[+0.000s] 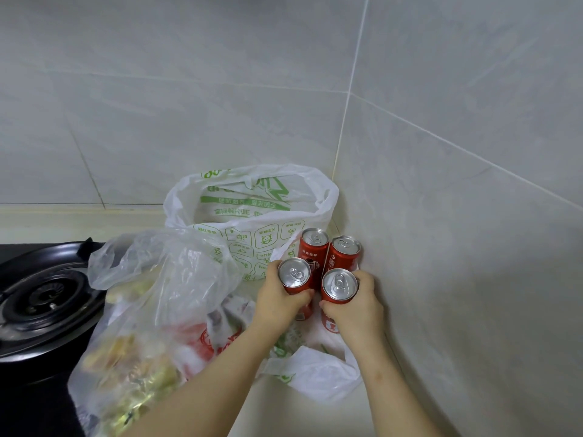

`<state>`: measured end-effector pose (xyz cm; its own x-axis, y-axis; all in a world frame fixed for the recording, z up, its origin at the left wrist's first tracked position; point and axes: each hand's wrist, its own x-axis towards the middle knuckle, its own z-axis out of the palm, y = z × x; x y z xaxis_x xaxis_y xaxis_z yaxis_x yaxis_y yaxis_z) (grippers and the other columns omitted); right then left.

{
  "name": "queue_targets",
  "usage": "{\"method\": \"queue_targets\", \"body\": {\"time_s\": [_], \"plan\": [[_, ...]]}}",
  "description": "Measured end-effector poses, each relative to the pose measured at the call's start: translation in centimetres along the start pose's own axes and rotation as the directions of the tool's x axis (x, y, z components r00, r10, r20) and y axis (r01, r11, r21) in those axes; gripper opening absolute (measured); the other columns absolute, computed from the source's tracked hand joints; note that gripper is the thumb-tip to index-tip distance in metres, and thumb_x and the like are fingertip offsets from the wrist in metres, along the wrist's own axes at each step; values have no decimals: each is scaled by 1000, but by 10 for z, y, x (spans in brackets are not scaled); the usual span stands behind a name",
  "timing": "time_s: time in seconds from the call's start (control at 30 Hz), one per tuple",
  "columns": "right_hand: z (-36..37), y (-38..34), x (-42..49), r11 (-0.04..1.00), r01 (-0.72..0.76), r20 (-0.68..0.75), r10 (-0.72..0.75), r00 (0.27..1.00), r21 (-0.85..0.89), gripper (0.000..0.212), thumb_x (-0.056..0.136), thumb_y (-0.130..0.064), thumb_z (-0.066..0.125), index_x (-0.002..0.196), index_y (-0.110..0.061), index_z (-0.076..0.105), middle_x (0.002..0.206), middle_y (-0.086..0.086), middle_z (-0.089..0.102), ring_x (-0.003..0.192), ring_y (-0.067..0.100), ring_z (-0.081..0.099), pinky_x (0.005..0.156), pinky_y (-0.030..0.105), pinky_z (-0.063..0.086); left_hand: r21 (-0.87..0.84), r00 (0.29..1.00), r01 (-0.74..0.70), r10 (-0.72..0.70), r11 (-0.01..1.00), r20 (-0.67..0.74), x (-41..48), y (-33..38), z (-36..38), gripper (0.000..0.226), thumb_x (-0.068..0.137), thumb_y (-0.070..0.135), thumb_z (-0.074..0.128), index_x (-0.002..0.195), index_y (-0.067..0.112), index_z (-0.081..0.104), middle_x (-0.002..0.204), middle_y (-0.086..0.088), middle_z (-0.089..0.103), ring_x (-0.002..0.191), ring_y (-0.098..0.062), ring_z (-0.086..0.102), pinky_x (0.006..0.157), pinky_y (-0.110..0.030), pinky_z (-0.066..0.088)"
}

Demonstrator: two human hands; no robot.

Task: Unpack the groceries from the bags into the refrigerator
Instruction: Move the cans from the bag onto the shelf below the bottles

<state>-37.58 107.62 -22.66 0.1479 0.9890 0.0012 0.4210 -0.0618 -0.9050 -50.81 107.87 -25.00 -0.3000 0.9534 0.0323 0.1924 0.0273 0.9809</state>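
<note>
Head view, left hand gripping left can, right hand gripping right can, clear bag of groceries

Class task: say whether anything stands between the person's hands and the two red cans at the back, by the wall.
Yes. The left hand grips the front left can and the right hand grips the front right can; these two are directly in front of the back left can and back right can.

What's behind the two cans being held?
Two more red cans stand upright: the back left can beside the white bag, the back right can by the tiled wall. The front left can and front right can hide their bases.
</note>
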Motion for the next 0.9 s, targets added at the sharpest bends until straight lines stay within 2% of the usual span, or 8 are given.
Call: {"method": "queue_targets", "body": {"time_s": [0.17,0.2,0.27,0.37,0.53,0.67,0.8,0.9], "plan": [[-5,-10,-11,995,46,-33,-43,999,88,49,66,-13,79,98,-29,46,76,-19,56,69,5,56,53,12,40,-37,997,-67,66,997,-43,-9,23,-15,57,53,27,71,103,30,44,95,14,61,87,-3,60,70,-14,45],[-5,-13,-12,993,61,-40,-57,998,102,50,64,-11,79,99,-29,47,78,-18,58,72,8,58,56,12,42,-42,995,-81,78,996,-60,-11,28,-19,58,53,28,72,104,30,44,96,14,61,89,-5,61,74,-18,47],[-4,-19,-15,986,98,-61,-91,994,132,54,60,-11,80,99,-32,50,82,-16,62,81,14,63,67,27,51,-43,990,-112,108,993,-90,-18,37,-28,60,52,30,73,105,32,46,96,15,63,90,-6,63,80,-27,49],[-4,-33,-22,972,162,-66,-153,986,170,59,56,-14,81,101,-38,50,84,-17,64,84,12,64,76,41,54,-54,982,-152,145,987,-117,-31,49,-43,56,51,32,74,101,38,48,94,16,64,87,-1,62,80,-26,49],[-2,-58,-44,935,272,-41,-270,962,228,60,49,-20,81,95,-44,51,101,-14,62,91,7,62,82,40,53,-55,970,-184,172,981,-169,-54,65,-71,51,51,31,75,96,40,51,88,28,64,79,10,60,69,-6,43],[3,-72,-64,918,278,57,-305,951,282,60,50,-21,81,99,-41,55,95,-18,65,92,6,64,85,43,53,-78,968,-176,159,981,-194,-73,72,-95,49,62,16,83,95,38,53,86,22,66,78,7,62,70,-16,45],[9,-84,-83,907,300,105,-343,933,295,57,55,-16,83,99,-41,57,94,-22,66,91,4,64,86,43,53,-91,965,-187,165,978,-204,-89,79,-119,48,53,27,77,94,38,54,89,24,66,79,4,64,72,-21,48],[15,-92,-97,900,290,134,-347,928,324,60,57,-11,84,103,-37,57,96,-19,67,91,3,65,86,42,53,-96,967,-188,167,977,-190,-101,85,-139,50,58,19,82,96,36,54,87,25,67,76,5,64,68,-17,47]]}}
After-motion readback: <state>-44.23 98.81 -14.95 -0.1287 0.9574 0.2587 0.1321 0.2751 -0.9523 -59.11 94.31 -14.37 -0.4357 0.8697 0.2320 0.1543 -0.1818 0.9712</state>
